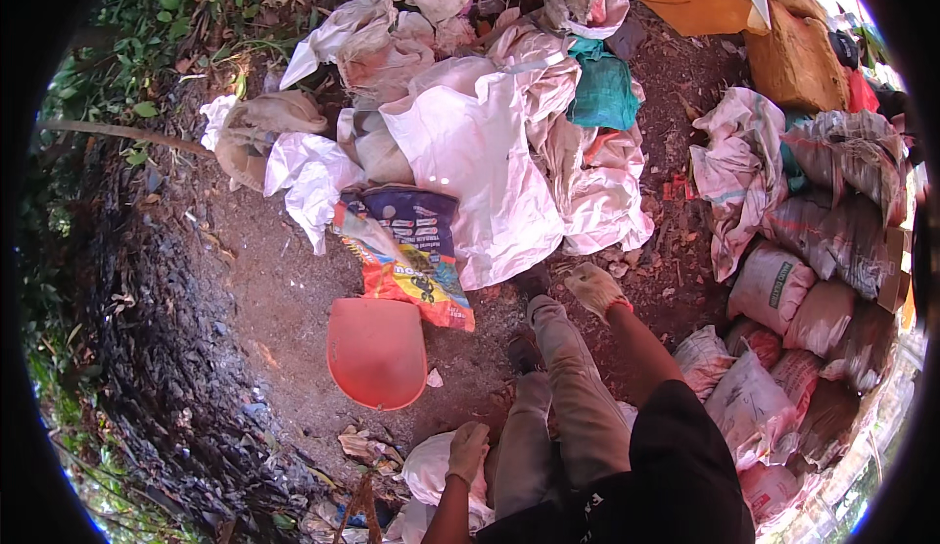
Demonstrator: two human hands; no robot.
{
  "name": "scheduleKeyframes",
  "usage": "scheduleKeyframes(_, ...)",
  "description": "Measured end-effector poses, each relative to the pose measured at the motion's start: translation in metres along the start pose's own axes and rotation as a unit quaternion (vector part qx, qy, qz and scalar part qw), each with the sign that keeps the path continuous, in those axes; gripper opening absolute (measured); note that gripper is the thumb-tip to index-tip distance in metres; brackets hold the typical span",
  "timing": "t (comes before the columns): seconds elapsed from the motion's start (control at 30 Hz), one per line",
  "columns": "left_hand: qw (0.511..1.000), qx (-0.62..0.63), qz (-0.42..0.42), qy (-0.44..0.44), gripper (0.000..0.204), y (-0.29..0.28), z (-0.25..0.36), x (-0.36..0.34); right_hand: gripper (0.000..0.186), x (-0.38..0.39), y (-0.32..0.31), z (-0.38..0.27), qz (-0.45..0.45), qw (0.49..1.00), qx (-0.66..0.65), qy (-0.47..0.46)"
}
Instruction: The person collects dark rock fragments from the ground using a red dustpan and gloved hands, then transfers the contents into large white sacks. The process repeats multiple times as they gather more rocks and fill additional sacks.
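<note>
My right hand, in a pale work glove with an orange cuff, is curled into a loose fist over the ground, right of my shoes. Nothing shows sticking out of it. Low in the view, my left hand is closed too, also in a pale glove. It overlaps a white sack beside my leg; whether its fingers grip the cloth is hidden. In front of me lies a large white woven sack, spread flat. A colourful printed bag touches its left edge, and a red plastic scoop-shaped piece lies just below that bag.
Crumpled sacks heap at the far side, with a teal bag among them. Filled sacks stack along the right. A yellow foam block stands far right. Dark debris and plants line the left.
</note>
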State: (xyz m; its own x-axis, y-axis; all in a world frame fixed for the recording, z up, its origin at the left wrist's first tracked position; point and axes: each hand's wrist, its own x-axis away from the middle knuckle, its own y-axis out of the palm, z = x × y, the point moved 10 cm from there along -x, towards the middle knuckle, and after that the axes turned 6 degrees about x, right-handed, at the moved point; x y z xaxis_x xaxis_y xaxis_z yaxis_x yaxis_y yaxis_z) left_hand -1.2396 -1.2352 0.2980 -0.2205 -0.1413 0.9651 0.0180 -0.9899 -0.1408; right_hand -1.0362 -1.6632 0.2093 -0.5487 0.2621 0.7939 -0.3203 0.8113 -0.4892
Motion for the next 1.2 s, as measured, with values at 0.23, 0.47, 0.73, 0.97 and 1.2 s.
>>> scheduleKeyframes(0.23,0.999,-0.001,0.032,-0.034,0.058,-0.003,0.071,-0.03,0.075,-0.095,-0.055,0.016,0.119,0.974,0.08,0.175)
scheduleKeyframes(0.47,0.999,0.008,0.008,-0.035,0.054,0.048,0.145,-0.06,0.117,-0.183,-0.152,0.057,0.227,0.914,0.078,0.326)
scheduleKeyframes(0.73,0.996,-0.069,-0.042,-0.048,0.052,0.067,0.145,-0.06,0.047,-0.156,-0.07,0.087,0.115,0.977,0.007,0.179)
scheduleKeyframes(0.97,0.996,-0.042,-0.048,0.067,0.045,0.028,0.186,-0.014,0.051,0.057,-0.01,0.034,0.022,0.904,-0.409,0.123)
scheduleKeyframes(1.2,0.966,-0.114,-0.092,0.213,0.074,-0.054,0.191,0.025,0.035,0.258,0.069,-0.103,-0.089,0.945,-0.288,-0.128)
